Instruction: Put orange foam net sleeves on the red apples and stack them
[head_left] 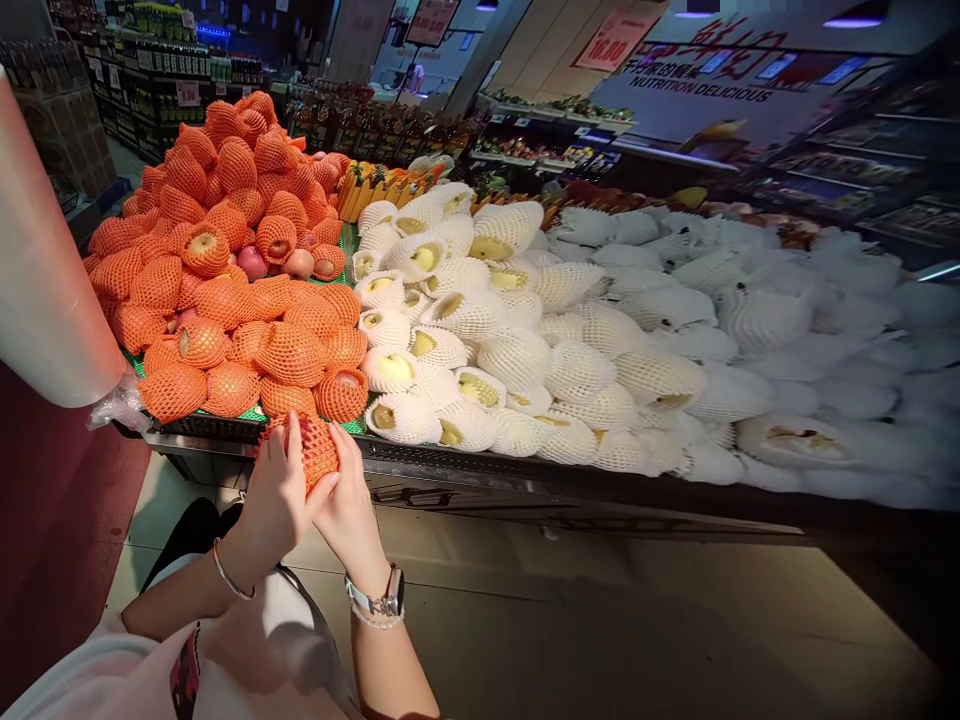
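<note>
Between my two hands is an apple in an orange foam net (321, 455), held just in front of the display's front edge. My left hand (276, 495), with a bangle at the wrist, curls over its left side. Around its right side wraps my right hand (345, 495), below which sit a watch and a beaded bracelet. Dark red skin shows through part of the netting. Right behind the hands rises a pile of apples in orange foam nets (292, 350); a few bare red ones lie among them.
Pale fruits in white foam nets (517, 360) fill the middle of the stand, with larger white-wrapped fruits (780, 310) at right. A roll of plastic bags (52, 260) stands close on the left. The stand's dark front rim (510, 465) runs across. Shelves of bottles (165, 75) are behind.
</note>
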